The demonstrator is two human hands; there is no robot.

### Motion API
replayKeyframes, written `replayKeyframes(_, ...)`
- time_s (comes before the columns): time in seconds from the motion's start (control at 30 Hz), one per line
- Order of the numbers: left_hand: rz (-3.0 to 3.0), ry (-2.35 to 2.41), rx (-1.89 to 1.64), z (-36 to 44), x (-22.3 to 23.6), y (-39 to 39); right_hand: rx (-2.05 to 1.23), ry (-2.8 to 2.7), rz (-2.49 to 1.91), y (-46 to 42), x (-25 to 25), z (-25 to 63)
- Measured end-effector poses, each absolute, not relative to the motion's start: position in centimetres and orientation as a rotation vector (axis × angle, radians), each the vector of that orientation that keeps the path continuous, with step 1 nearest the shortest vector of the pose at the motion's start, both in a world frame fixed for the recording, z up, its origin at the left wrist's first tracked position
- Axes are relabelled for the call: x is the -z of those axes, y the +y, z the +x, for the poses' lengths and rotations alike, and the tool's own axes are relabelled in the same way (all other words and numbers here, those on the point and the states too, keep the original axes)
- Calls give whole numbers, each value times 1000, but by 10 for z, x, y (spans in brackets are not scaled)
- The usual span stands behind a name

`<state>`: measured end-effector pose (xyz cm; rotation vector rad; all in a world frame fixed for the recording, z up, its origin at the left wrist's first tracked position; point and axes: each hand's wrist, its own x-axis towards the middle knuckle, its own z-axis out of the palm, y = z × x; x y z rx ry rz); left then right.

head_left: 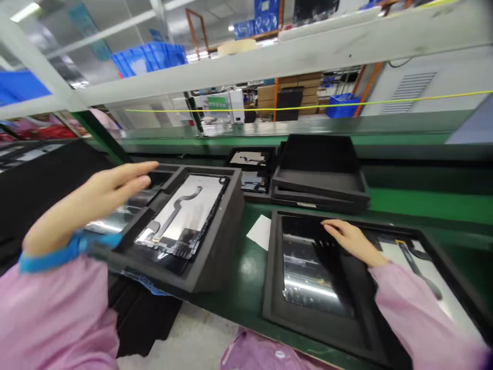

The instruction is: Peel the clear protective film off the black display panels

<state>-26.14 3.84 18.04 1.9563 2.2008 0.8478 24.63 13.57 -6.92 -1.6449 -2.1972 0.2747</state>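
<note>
My left hand (96, 198), with a blue band at the wrist, is raised above the left black foam tray. Its fingers are stretched out and nothing is in them. In that tray lies a display panel (187, 205), its silvery back up, with a dark ribbon cable (175, 210) across it. My right hand (352, 241) is over the right foam tray (275, 303), fingers extended and slightly bent, holding nothing visible. Beneath it lies a glossy black panel (308, 267) that reflects the hand. Whether the fingertips touch it, I cannot tell. Another silvery panel (416, 267) is partly behind my right forearm.
Stacked black foam trays (319, 177) stand at the back of the green bench (246, 262). Beside them a tray holds more panels (250, 159). A white paper (260, 231) lies between the front trays. A white shelf beam (246, 67) crosses above, with blue bins (150, 57) on it.
</note>
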Motion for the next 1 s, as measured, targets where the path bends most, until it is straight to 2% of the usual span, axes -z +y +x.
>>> replayKeyframes(0.1, 2638, 1396, -697, -177, -148, -24, -217, -2300, -1761, 150, 79, 226)
replayKeyframes(0.17, 2541, 878, -201, -124, -106, -47, -161, -2348, -1813, 154, 79, 216)
replayKeyframes(0.2, 2357, 806, -106, -100, -81, -49, -140, -2375, -1818, 154, 76, 212)
replayKeyframes(0.23, 2185, 747, -166, -78, -55, -47, -129, -2412, -1798, 151, 71, 208)
replayKeyframes(0.3, 1979, 1035, -470, -45, -4, -31, -166, -2554, -1644, 140, 60, 199)
replayKeyframes(0.4, 1826, 1320, -731, -20, 47, -3, -372, -2911, -1116, 110, 45, 182)
replayKeyframes(0.53, 1651, 1453, -1000, -26, 56, 11, -574, -3277, -520, 77, 37, 152)
replayKeyframes(0.77, 1433, 1417, -1133, -54, 54, 6, -647, -3531, -329, 88, 17, 105)
replayKeyframes(0.9, 1313, 1300, -1252, -62, 53, 4, -936, -3265, -304, 105, -35, 127)
replayKeyframes(1.0, 1298, 1111, -1332, -56, 49, 4, -927, -2748, -546, 114, -79, 167)
